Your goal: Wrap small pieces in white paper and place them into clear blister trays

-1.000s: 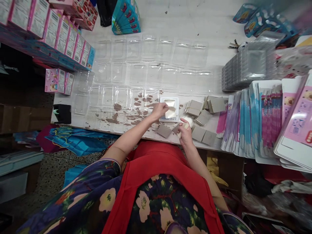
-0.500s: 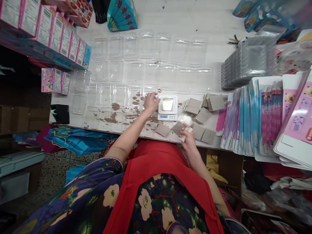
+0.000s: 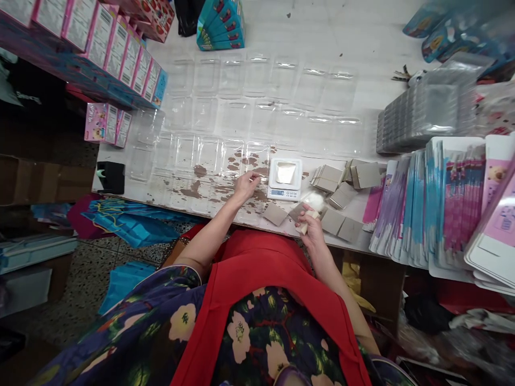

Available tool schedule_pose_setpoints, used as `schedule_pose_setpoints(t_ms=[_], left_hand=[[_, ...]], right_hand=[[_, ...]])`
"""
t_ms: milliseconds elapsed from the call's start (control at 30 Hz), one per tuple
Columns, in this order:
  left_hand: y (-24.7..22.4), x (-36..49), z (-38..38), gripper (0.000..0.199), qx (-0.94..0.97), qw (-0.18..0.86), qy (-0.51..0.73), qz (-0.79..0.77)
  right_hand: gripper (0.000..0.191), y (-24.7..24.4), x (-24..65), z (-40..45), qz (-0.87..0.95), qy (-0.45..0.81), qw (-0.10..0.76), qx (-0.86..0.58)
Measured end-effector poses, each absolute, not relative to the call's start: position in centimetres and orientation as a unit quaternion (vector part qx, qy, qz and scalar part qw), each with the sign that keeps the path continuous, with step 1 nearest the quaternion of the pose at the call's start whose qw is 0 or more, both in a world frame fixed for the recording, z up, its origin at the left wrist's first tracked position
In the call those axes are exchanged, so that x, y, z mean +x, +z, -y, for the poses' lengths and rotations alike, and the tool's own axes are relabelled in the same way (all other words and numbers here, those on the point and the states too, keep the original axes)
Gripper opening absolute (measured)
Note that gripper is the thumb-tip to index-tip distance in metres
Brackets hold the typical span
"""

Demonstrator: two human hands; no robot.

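My left hand is at the left of a small white digital scale, its fingers loosely bent and apart, with nothing visible in them. A pale, shiny flat piece lies on the scale's pan, and the display is lit. Low on the right, my right hand is closed around a small cream-coloured block-like piece. Grey square cards lie around that hand near the table edge. Just beyond it rests a whitish translucent thing, whose kind I cannot make out.
Clear plastic trays cover the table in rows. Banded stacks of grey cards stand right of the scale. Farther right are printed cards and stacked clear packs. Pink boxes line the left side.
My left hand has drawn back from the scale's left side, down and to the left. My right hand keeps its hold on the cream piece. The whole view has shifted slightly.
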State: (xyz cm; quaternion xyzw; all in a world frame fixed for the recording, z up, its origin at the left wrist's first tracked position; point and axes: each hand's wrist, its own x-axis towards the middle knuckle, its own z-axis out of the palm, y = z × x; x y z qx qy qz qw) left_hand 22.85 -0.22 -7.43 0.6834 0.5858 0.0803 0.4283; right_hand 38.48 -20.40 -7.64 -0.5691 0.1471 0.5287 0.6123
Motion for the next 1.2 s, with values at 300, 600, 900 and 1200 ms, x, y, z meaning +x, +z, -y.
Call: schedule_pose_setpoints(t_ms=[300, 600, 900, 1200], left_hand=[[-4.8, 26.5, 6.0, 0.022, 0.710, 0.604, -0.043, -0.359], [-3.3, 28.6, 9.0, 0.012, 0.495, 0.790, -0.150, -0.330], [-2.0, 28.9, 8.2, 0.010, 0.499, 0.775, -0.160, -0.354], [-2.1, 29.2, 8.2, 0.008, 0.506, 0.768, -0.137, -0.368]], right_hand=[[0.049, -6.5, 37.4, 19.0, -0.112, 0.484, 0.647, -0.579], [0.053, -4.6, 37.5, 18.5, -0.026, 0.495, 0.661, -0.563], [0.052, -3.8, 38.1, 18.3, -0.001, 0.541, 0.655, -0.527], [0.054, -3.9, 38.1, 18.2, 0.004, 0.564, 0.662, -0.495]])
